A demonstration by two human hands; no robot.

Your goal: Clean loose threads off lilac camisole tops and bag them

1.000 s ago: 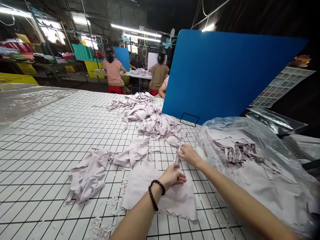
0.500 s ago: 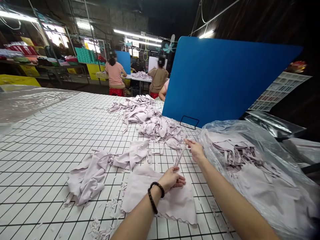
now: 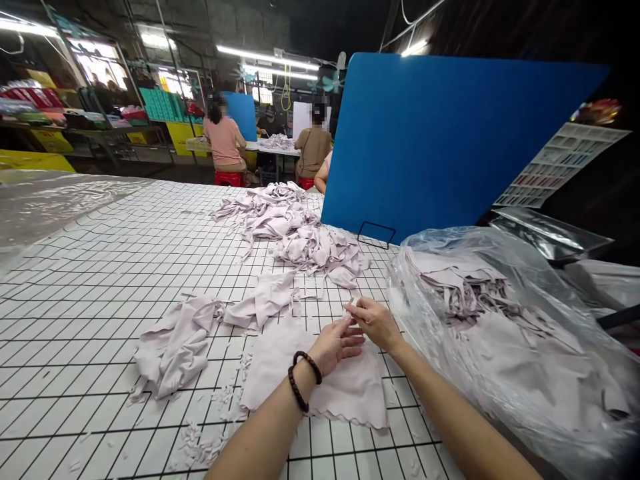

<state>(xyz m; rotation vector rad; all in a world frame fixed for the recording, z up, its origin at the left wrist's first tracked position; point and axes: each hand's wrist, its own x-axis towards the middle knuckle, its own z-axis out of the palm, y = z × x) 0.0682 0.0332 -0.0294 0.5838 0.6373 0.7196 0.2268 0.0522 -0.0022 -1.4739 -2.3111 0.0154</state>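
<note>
The right hand (image 3: pixel 376 325) pinched a thin strip (image 3: pixel 353 303) between thumb and fingertips; the left hand (image 3: pixel 336 345) met it in a narrow thumb-and-finger grip, other fingers spread, above a flat cloth (image 3: pixel 280 377) toward the table's (image 3: pixel 116 270) near edge. A crumpled heap (image 3: pixel 320 250) stretched toward the far edge. Beyond, people (image 3: pixel 226 143) sat under tube lights (image 3: pixel 267 58).

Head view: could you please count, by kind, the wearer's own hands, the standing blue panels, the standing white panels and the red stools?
Hands: 2 (left hand, right hand)
Blue panels: 2 (near blue panel, far blue panel)
White panel: 1
Red stools: 2 (left stool, right stool)
Total: 7
</note>
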